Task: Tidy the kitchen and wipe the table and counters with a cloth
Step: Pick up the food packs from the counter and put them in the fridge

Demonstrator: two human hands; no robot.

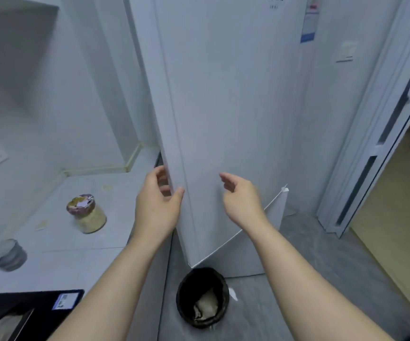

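— What have your hands got?

— My left hand (158, 205) is clamped on the left edge of the refrigerator door (223, 107), mid-frame, with the thumb on the white front face and the fingers curled round behind the edge. My right hand (240, 195) is apart from it, just right of centre. Its fingers are loosely bent in front of the door face. I cannot tell whether the fingertips touch the door.

— And the counter?

— The counter (58, 244) fills the left of the frame, running back to the wall corner and ending right beside the refrigerator. A glass jar (87, 214) with a patterned lid stands on it, left of my left hand and well apart from it. Near the left edge sits a grey round thing (5, 254), too blurred to name. Pale stains (106, 187) mark the surface behind the jar. A black appliance (26, 306) with a sticker takes the lower left corner.

— Anything in the way?

— On the floor (309, 279), lower centre between my forearms, a black waste bin (202, 297) stands just in front of the refrigerator's lower corner, with crumpled paper (205, 308) inside. At the right of the frame a sliding door (366, 168) stands open.
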